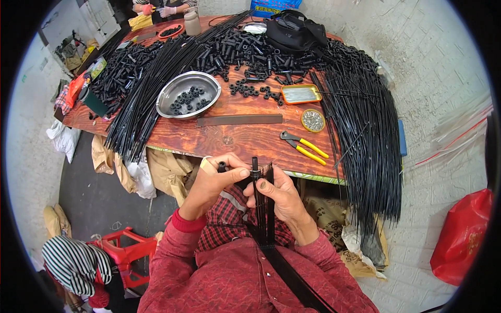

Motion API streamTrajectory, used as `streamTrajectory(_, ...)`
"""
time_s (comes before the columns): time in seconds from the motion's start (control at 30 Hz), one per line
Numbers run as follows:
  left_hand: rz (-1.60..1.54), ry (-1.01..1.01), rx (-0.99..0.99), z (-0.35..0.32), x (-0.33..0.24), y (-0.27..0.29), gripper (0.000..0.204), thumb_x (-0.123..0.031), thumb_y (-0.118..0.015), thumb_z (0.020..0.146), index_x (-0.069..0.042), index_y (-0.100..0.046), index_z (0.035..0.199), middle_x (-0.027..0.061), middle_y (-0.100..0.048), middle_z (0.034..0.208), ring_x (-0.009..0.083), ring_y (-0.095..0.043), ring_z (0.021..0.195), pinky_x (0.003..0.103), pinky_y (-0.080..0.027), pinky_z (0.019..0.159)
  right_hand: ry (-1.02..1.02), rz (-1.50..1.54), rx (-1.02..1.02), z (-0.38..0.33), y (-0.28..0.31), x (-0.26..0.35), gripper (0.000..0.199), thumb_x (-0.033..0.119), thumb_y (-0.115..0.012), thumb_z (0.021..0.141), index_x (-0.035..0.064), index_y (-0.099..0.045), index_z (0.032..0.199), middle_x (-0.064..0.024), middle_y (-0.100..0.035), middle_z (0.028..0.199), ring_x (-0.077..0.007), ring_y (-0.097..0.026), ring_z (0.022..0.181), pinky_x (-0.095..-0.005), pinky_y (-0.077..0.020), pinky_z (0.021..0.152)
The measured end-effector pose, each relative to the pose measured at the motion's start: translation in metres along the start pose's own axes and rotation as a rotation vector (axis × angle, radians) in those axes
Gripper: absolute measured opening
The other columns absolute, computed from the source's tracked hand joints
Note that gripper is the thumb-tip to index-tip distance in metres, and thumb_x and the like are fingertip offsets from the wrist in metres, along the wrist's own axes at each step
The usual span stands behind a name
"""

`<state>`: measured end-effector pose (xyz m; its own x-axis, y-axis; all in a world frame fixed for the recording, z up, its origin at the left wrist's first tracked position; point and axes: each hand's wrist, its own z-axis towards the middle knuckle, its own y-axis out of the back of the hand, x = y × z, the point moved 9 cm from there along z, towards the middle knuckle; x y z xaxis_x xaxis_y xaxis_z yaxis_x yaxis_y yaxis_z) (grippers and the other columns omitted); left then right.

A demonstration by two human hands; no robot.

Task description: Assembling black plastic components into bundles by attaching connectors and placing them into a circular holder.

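Observation:
In front of my chest, my right hand [282, 195] is closed around a bundle of thin black rods [266, 224] that look like umbrella ribs. They run down across my lap. A black tube [255, 163] with a pale ring or wire round it stands up among the rod tops. My left hand [222, 180] is closed, its thumb tip against that ring. Tucked in its curled fingers is a short black hollow plastic piece [222, 167]. The fingers hide part of the rod ends.
On the red-brown wooden table [245, 138] lie yellow-handled pliers [305, 146], a dish of small metal bits [313, 120], a tin of wires [301, 94], a flat bar [240, 120] and a steel bowl [189, 95]. Black rods [365, 141] overhang the right edge. Another person's gloved hands [167, 10] are far off.

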<state>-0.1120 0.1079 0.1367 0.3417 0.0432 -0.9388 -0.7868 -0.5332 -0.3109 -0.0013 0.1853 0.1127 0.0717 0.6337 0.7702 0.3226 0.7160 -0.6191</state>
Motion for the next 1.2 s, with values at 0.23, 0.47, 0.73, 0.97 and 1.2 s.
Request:
streamTrajectory(0.23,-0.012,-0.033,0.033,0.003,0.006,0.010,0.017,-0.013,-0.074,0.089,0.002,-0.069,0.093,0.0029,-0.061,0.088,0.0060,-0.046,0.064,0.022,-0.035,0.056,-0.005,0.001,-0.003,0.003,0.002,-0.001,0.040,0.028,-0.070,0.095,0.0030,-0.056,0.123,-0.0106,-0.071,0.090,-0.0163,-0.070,0.069,-0.0264,-0.0580,0.065)
streamTrajectory(0.47,-0.120,-0.011,-0.037,0.005,0.015,0.034,0.021,-0.017,-0.063,0.097,-0.001,-0.063,0.109,0.0059,-0.063,0.098,0.0083,-0.049,0.069,0.023,-0.038,0.060,-0.020,0.001,-0.016,0.006,0.006,-0.003,0.042,0.028,-0.071,0.095,0.0028,-0.055,0.124,-0.0117,-0.071,0.090,-0.0171,-0.070,0.069,-0.0276,-0.0586,0.064)
streamTrajectory(0.73,-0.794,0.032,0.041,0.021,0.007,0.025,0.034,0.000,-0.055,0.089,-0.002,-0.053,0.123,0.0154,-0.056,0.125,0.0233,-0.056,0.100,0.038,-0.049,0.092,-0.039,-0.001,0.056,0.012,-0.008,-0.010,0.037,0.024,-0.068,0.097,0.0022,-0.054,0.123,-0.0126,-0.071,0.091,-0.0171,-0.070,0.069,-0.0285,-0.0590,0.064)
streamTrajectory(0.97,-0.671,-0.094,0.132,0.024,-0.025,0.015,0.042,-0.003,-0.053,0.100,0.002,-0.045,0.140,0.0146,-0.057,0.125,0.0263,-0.059,0.116,0.041,-0.049,0.105,-0.104,-0.023,0.102,0.013,-0.019,-0.019,0.038,0.025,-0.067,0.098,0.0036,-0.052,0.125,-0.0114,-0.071,0.092,-0.0162,-0.071,0.071,-0.0264,-0.0586,0.063)
streamTrajectory(1.2,-0.507,-0.082,0.085,0.018,-0.022,0.016,0.046,-0.006,-0.058,0.099,0.003,-0.043,0.141,0.0125,-0.057,0.123,0.0243,-0.060,0.115,0.039,-0.050,0.104,-0.124,-0.009,0.119,0.015,-0.023,-0.021,0.035,0.024,-0.068,0.097,0.0037,-0.052,0.121,-0.0119,-0.071,0.092,-0.0167,-0.071,0.071,-0.0268,-0.0591,0.063)
